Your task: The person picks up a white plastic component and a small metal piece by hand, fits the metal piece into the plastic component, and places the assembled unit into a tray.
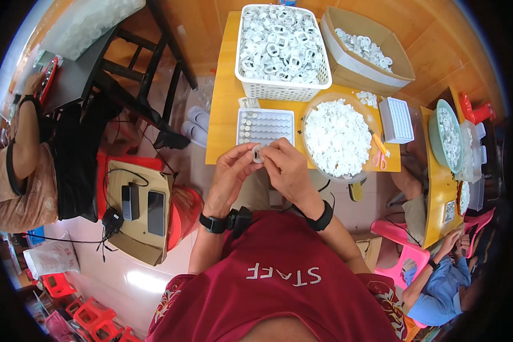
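L hand (pixel 232 166) & R hand (pixel 286 165): both pinching, fingers closed on, one small white ring part (pixel 258 153); hovering just below compartment tray (pixel 265 126), near bowl (pixel 368 117) w/ white pcs.

Small ring part (pixel 258 153) pinched between left hand (pixel 232 171) and right hand (pixel 288 165): white plastic, matt. Table (pixel 225 102) under it: yellow-orange wood-look top, smooth, slight sheen. Tray (pixel 265 126) just beyond the ring part: pale plastic, glossy rims. Basket (pixel 282 88) further back: white plastic lattice. Bowl (pixel 316 108) right of tray: clear plastic, glossy, full of matt white pieces. Box (pixel 347 71) right of basket: brown cardboard, rough matt. Scissors (pixel 380 153) by bowl: orange and pink plastic handles.
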